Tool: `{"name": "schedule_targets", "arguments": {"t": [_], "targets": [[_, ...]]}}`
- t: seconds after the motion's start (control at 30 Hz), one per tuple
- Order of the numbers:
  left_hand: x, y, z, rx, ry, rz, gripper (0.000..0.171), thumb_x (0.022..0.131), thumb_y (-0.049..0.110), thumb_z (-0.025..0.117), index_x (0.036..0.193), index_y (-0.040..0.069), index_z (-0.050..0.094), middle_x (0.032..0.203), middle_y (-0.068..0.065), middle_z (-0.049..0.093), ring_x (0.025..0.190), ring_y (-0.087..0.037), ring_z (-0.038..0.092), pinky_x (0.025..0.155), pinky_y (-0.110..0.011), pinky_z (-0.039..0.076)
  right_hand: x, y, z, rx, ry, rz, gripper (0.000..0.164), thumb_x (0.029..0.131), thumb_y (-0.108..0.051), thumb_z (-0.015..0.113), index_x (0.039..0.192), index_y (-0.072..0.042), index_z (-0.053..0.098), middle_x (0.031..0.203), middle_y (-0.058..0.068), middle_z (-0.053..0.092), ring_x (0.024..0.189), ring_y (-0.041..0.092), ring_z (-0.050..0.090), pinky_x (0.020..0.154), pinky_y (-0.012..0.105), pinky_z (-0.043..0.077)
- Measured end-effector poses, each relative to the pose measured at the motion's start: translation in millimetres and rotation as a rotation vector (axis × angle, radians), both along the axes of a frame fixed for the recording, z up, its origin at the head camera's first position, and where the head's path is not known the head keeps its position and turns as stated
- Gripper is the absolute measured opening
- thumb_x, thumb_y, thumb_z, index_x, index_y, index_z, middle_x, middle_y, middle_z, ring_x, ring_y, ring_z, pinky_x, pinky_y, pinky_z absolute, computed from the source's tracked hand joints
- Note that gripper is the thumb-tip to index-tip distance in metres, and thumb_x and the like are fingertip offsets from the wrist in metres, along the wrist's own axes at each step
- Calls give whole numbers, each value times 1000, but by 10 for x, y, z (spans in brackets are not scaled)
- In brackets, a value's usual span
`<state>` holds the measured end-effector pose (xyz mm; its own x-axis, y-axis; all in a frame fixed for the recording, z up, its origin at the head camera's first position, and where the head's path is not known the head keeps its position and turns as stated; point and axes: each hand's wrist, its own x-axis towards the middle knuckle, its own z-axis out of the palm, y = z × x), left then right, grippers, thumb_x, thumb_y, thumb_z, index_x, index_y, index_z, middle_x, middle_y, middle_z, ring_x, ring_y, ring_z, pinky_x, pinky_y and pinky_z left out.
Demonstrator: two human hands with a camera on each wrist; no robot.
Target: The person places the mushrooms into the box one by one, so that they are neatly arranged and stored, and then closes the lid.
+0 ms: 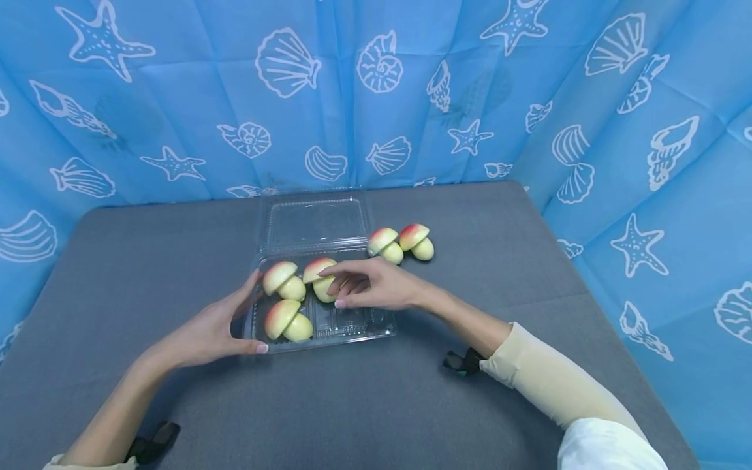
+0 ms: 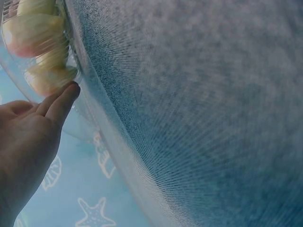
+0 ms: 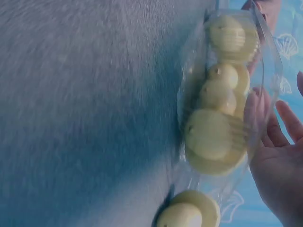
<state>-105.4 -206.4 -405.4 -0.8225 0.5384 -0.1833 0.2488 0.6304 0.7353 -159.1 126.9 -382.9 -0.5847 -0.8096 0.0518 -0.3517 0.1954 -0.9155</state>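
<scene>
Right grip [image 1: 378,284] hung loosely apart over a hinged clear plastic box [image 1: 352,339] holding three red-and-yellow mushroom shapes [image 1: 281,318]; left grip [image 1: 205,326] spread beside it. Two matching shapes [image 1: 414,239] were left outside, toward the counter's [image 1: 482,261] far edge.

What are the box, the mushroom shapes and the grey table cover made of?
Box: apparently thin, glossy clear plastic; it is see-through, with bright highlights and moulded ridges.
Mushroom shapes: smooth, soft sheen, reddish blush; perhaps foam or plastic, though the look alone leaves that open.
Grey table cover: probably matte woven cloth, judging by its fine texture.
</scene>
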Motion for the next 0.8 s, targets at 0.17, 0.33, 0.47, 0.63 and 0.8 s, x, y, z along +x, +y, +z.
{"name": "schedule_targets", "arguments": {"t": [0.17,0.33,0.47,0.63,0.8], "targets": [[11,-4,21,-6,8,-1,124,79,48,82,160,9,-4,164,-23,7,141,-47,29,109,-63,32,-28,138,34,-7,15,-43,49,93,-8,69,139,0,54,114,19,68,97,18,69,89,36,56],[13,-6,5,-15,11,7,125,78,47,82,160,9,-4,164,-22,6,142,-46,28,110,-63,30,-71,260,51,-17,27,-65,45,94,-8,69,136,1,56,113,19,68,98,20,68,89,38,56],[13,-1,5,-6,3,8,125,78,46,83,160,8,-4,164,-22,6,142,-46,27,110,-63,29,-101,356,62,-42,18,-90,46,93,-5,69,136,3,56,113,17,67,99,23,67,90,40,56],[11,-3,17,0,5,-2,125,79,46,82,159,6,-4,163,-25,8,141,-47,29,110,-63,30,-135,484,78,-33,38,-132,47,90,-3,72,134,3,58,112,17,69,98,26,67,90,39,56],[5,-10,39,-2,4,-7,124,79,46,82,159,6,-3,162,-25,10,142,-47,28,110,-63,30,-157,612,113,-26,64,-152,46,90,-2,72,134,2,58,113,20,69,100,34,67,91,40,56]]}}
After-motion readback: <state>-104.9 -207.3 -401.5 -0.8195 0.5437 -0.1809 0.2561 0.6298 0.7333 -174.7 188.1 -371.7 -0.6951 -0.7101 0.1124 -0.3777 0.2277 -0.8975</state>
